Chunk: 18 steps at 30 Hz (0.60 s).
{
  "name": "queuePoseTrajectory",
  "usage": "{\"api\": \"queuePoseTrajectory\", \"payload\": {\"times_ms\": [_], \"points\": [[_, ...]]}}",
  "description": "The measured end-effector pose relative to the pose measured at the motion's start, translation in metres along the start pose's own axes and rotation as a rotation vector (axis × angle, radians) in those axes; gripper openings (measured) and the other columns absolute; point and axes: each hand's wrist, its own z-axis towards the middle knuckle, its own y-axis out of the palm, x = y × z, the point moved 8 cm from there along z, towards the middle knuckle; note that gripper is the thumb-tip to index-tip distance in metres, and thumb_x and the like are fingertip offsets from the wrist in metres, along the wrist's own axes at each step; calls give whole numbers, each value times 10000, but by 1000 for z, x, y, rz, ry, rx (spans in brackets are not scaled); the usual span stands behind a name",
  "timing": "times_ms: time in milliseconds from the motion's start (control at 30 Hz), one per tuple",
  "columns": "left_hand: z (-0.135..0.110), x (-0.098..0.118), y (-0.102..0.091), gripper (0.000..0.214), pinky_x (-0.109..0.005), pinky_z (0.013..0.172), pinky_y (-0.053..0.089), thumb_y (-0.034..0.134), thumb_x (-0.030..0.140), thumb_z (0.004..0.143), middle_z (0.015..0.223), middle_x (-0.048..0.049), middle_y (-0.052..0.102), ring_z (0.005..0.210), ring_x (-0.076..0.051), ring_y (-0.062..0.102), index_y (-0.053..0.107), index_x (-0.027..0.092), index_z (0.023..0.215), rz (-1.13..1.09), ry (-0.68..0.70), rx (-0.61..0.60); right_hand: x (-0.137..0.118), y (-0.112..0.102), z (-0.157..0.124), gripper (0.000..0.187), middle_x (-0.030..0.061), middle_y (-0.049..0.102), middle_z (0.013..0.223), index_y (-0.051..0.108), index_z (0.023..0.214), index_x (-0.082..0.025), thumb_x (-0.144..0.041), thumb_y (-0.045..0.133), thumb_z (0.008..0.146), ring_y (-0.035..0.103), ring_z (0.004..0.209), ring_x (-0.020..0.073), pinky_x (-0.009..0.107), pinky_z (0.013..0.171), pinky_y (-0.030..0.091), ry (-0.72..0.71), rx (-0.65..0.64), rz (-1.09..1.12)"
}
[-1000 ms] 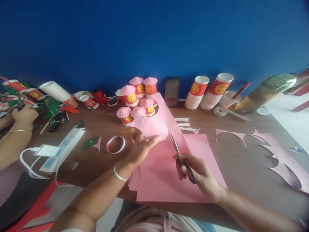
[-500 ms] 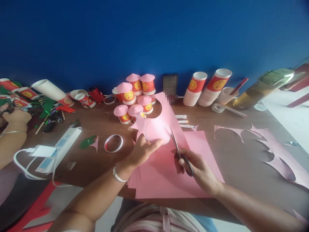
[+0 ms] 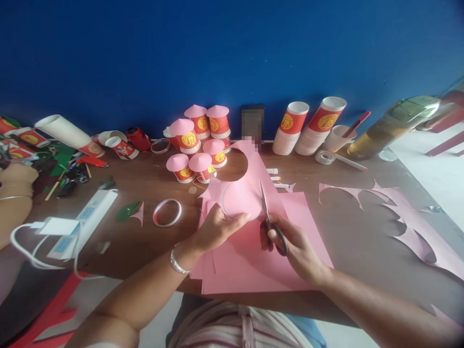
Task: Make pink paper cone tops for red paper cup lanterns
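My left hand point(image 3: 219, 227) pinches a pink paper sheet point(image 3: 243, 195), thumb on top, beside a circle drawn on it. A round hole is cut out of the sheet's upper part. My right hand point(image 3: 293, 241) is closed round the black handles of a pair of scissors point(image 3: 266, 205). Their blades point up and away, at the right edge of the drawn circle. Beneath both hands lies a stack of pink paper point(image 3: 253, 270). Just beyond my left hand stand several red paper cups with pink cone tops point(image 3: 202, 162).
Stacked paper cups point(image 3: 290, 135), a tape roll point(image 3: 325, 157) and a leaning bottle point(image 3: 391, 128) stand at the back right. Pink offcuts point(image 3: 416, 237) lie right. At left are a power strip point(image 3: 85, 220), a white ring point(image 3: 167, 212) and a co-worker's arm point(image 3: 16, 203).
The view has shifted slightly, so most things appear a little left and higher. Scissors and sheet stay close together, with the blades still at the circle's right edge.
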Motion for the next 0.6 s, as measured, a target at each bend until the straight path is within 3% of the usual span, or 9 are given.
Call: {"api": "queuePoseTrajectory", "payload": {"times_ms": [133, 300, 600], "points": [[0, -5, -1, 559, -272, 538, 212, 675, 454, 924, 574, 45, 238, 582, -80, 234, 380, 185, 532, 0, 0, -5, -1, 1, 0, 430, 25, 627, 758, 590, 876, -203, -624, 594, 960, 537, 644, 121, 264, 624, 514, -12, -9, 4], [1, 3, 2, 339, -256, 591, 385, 665, 367, 954, 639, -4, 559, 611, -101, 446, 648, 146, 698, -58, 64, -24, -1, 1, 1, 424, 25, 624, 765, 593, 876, -203, -618, 592, 964, 536, 644, 119, 263, 620, 513, -8, -12, -5], [2, 6, 5, 208, -247, 680, 483, 657, 314, 966, 777, -37, 706, 715, -131, 608, 713, 142, 864, -106, 99, -53, 2, 1, 1, 400, 20, 620, 768, 584, 894, -205, -595, 572, 985, 541, 655, 116, 249, 614, 506, -38, -21, -19]]}}
